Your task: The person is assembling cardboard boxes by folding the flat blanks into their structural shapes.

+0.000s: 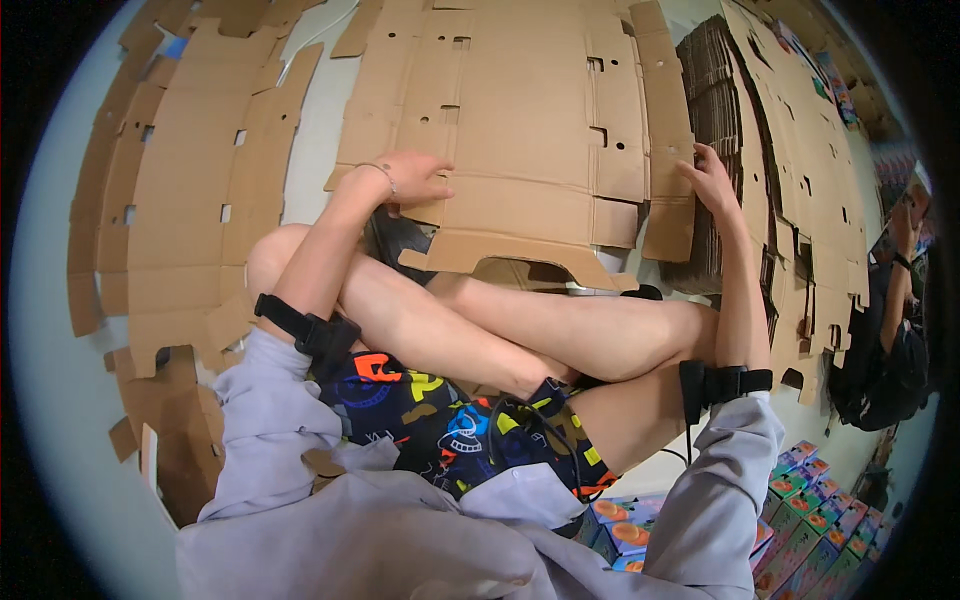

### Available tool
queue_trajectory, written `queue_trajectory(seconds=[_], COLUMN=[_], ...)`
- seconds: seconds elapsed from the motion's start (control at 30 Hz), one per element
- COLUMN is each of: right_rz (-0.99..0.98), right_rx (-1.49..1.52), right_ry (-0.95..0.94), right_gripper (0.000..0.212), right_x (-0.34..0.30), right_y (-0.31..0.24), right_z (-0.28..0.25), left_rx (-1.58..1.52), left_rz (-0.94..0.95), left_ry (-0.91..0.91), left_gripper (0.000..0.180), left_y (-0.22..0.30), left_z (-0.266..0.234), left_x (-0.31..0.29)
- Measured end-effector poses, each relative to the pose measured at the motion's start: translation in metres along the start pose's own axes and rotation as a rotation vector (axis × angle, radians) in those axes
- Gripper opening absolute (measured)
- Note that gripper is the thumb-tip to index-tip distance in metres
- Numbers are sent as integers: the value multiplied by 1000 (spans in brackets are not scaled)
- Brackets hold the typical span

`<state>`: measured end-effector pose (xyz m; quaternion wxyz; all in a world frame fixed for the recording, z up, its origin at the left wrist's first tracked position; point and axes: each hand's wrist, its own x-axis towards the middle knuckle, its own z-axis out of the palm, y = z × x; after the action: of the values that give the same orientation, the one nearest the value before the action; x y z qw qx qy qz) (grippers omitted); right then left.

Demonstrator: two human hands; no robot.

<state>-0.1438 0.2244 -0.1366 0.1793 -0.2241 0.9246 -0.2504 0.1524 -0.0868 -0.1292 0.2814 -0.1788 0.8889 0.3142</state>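
Person sits cross-legged on the floor, a flat die-cut cardboard blank spread out in front of the knees. Left hand lies palm-down on the blank's near left edge, fingers spread and flat, gripping nothing. Right hand is at the blank's right side flap, fingers curled onto its edge; whether the flap is pinched or just touched cannot be told.

Progress, as a judgement: the blank looks unfolded, lying flat with all panels in one plane, only the near flap tipped up a little over the legs. So folding seems to be at its very start, with every crease and tab left to do. No finished box is seen nearby.

Materials: brown corrugated board, matte, stiff, with scored fold lines, small square slots and notched tabs. More flat blanks lie to the left, and a thick stack stands on edge on the right, its fluted edges showing as fine ribs. Small colourful cartons sit at lower right. Black straps with a small device ring both forearms; sleeves are pale grey, shorts are dark and patterned. Another person in dark clothes is at the far right.
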Motion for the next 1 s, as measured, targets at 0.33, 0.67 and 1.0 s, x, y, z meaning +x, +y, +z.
queue_trajectory(seconds=[0.33, 0.67, 1.0], right_rz=[45, 162, -115], right_rx=[196, 489, 375], right_ry=[-369, -210, -127], right_gripper=[81, 76, 32], right_x=[-32, -29, -25], right_y=[-62, -55, -68], right_z=[26, 35, 5], left_rx=[-22, -69, -62], left_rz=[-61, -5, -27], left_ry=[-30, 20, -32], left_gripper=[56, 52, 56], left_y=[3, -9, -6], left_z=[-4, -2, -1], left_x=[-2, 5, 5])
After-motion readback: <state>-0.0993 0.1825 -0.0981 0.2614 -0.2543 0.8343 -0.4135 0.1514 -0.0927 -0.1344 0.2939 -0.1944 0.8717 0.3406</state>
